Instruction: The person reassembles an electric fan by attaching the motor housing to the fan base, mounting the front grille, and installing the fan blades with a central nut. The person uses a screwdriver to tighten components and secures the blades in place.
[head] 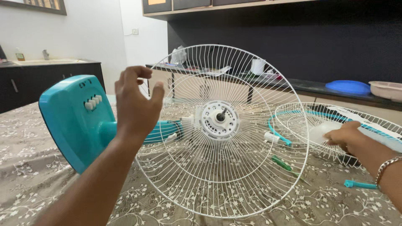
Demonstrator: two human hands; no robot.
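A table fan lies on its side on a bed with a flowered sheet (50, 167). Its teal base (71, 121) with white push buttons is at the left. The white wire rear grille (234, 180) faces me, with the motor hub and bare shaft (220, 117) at its centre. My left hand (136, 104) is raised before the grille's upper left rim, fingers spread and curled, holding nothing. My right hand (343, 136) rests on the second grille (301, 121), teal-rimmed and lying flat at the right, its fingers bent over the wires by a pale round centre piece.
A green-handled screwdriver (282, 164) and a small teal part (360, 184) lie on the sheet between the grilles. Behind, a low shelf holds a blue lid (347, 86), a pink basin (387, 89) and clutter. A dark counter with a sink (46, 62) stands far left.
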